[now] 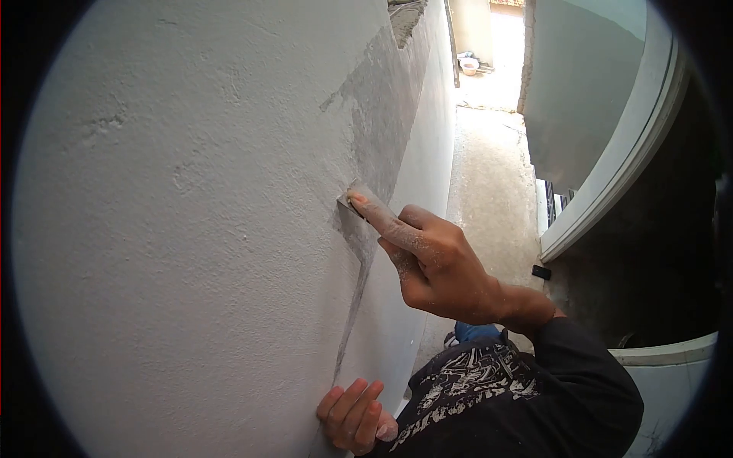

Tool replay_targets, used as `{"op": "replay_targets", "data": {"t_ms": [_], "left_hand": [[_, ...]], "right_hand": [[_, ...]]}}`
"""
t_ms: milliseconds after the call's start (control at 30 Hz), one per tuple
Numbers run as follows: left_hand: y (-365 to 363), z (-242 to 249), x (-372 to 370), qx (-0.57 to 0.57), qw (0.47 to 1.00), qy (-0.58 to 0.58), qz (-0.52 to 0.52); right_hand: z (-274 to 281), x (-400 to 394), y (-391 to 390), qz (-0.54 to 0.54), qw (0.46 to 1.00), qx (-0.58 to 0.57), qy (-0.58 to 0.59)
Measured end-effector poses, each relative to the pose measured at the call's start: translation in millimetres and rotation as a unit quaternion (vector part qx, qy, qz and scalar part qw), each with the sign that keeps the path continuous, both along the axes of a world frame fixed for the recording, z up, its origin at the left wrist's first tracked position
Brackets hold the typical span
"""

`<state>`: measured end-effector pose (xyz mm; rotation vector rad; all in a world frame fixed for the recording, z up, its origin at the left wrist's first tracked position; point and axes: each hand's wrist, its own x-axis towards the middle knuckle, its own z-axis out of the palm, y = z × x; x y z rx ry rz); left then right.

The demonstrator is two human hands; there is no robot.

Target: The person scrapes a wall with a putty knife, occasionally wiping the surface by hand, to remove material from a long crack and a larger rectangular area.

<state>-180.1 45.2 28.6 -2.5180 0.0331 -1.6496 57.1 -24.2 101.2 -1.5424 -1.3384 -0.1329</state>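
My right hand [450, 263], dusted with white powder, presses a small flat scraper blade [343, 201] against the wall [206, 229]. Its index finger stretches along the blade; the other fingers are folded in, and much of the blade is hidden beneath them. A bare grey patch [382, 114] with ragged edges runs up the wall from the blade. Below the blade it narrows into a thin grey strip. Low in the view, my left hand [353, 418] rests at the wall near that strip, fingers loosely bent and apart, with nothing visible in it.
A broken hole [406, 19] opens in the wall at the top. Right of the wall runs a dusty floor [492, 183] toward a bright doorway, where a basin [468, 66] stands. A small black object [541, 272] lies by the curved white frame [611, 175].
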Motion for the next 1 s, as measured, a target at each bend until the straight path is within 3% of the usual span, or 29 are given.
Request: {"op": "replay_targets", "data": {"t_ms": [200,300,833,1000], "left_hand": [[2.6,-1.2,3.9,0.006,1.000,-0.023,-0.010],[1.5,-1.8,-0.1,0.011,1.000,-0.012,-0.012],[-3.1,-1.3,0.8,-0.009,1.000,-0.011,-0.003],[-0.5,-2.0,4.8,-0.007,1.000,-0.028,0.006]], "right_hand": [[-3.1,-9.9,-12.6,-0.006,0.998,-0.070,-0.007],[9.9,-1.6,-2.3,-0.021,1.000,-0.019,-0.008],[14.1,-3.9,-2.6,-0.031,0.999,-0.039,0.000],[-8.0,-5.9,4.6,-0.017,1.000,0.008,-0.001]]}}
